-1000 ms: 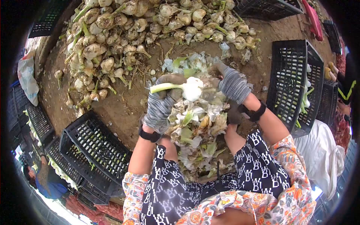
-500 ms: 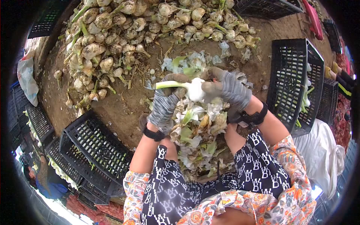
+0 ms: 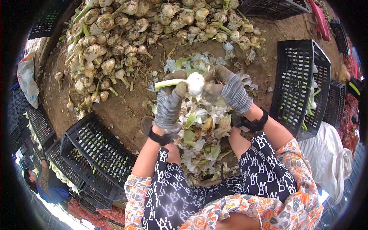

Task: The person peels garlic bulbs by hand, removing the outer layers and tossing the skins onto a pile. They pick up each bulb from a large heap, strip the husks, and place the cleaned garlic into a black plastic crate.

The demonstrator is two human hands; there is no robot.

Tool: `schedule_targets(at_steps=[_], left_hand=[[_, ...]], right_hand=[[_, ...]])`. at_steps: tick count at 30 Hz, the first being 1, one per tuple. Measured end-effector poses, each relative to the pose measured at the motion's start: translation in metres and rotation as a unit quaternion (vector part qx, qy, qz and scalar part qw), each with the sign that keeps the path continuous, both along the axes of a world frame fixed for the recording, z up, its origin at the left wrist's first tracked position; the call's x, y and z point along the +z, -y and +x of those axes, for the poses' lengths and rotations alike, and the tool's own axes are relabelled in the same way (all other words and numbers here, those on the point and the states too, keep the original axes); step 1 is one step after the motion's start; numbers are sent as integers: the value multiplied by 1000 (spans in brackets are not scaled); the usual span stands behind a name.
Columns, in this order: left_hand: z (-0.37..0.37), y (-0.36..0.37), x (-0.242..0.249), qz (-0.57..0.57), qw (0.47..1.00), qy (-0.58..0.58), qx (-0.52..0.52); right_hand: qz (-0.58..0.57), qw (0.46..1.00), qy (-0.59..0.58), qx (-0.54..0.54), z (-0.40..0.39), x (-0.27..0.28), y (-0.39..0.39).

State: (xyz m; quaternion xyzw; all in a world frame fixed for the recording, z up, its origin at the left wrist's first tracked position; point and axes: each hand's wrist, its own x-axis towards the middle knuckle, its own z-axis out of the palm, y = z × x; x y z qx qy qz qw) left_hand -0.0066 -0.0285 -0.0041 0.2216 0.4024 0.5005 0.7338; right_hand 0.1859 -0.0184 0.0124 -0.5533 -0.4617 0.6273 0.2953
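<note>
Between my hands is a peeled white garlic bulb (image 3: pixel 196 84) with its pale green stem pointing left. My left hand (image 3: pixel 170 101), in a grey glove with brown fingertips, pinches the stem beside the bulb. My right hand (image 3: pixel 231 90), gloved alike, has its fingers closed at the bulb's right side; a small dark and red item shows between them, too small to name. Under both hands lies a heap of loose garlic skins (image 3: pixel 203 134). A large pile of unpeeled, soil-stained garlic (image 3: pixel 115 42) spreads beyond them.
Black crates stand at the left (image 3: pixel 99 149) and the right (image 3: pixel 295 84), the right one with white bulbs behind its wall. A white sack (image 3: pixel 326 153) lies at the right, a plastic bag (image 3: pixel 28 82) at the far left. Another person (image 3: pixel 50 188) is at the lower left.
The bulb and both hands have shifted slightly left and up. More of the bulb's round white surface now shows, and the right hand's fingers sit farther from its middle.
</note>
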Motion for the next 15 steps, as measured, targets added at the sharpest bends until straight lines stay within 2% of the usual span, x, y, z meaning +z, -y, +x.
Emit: schedule_targets(at_steps=[3, 6, 7, 10, 14, 15], left_hand=[[4, 3, -9, -47, 997, 38, 45], [-5, 4, -9, -41, 990, 133, -1], [-1, 5, -2, -18, 994, 102, 24], [0, 0, 3, 25, 999, 37, -2], [2, -4, 12, 73, 989, -103, -71], [2, -2, 8, 87, 982, -145, -80]], right_hand=[[128, 990, 46, 40, 3, -8, 2], [-21, 993, 113, -22, 24, -16, -8], [-58, 995, 44, -67, 25, -12, -6], [-70, 993, -98, -16, 15, 16, -2], [70, 993, 66, 68, 1, 3, -3], [-10, 999, 29, 40, 2, 5, -5]])
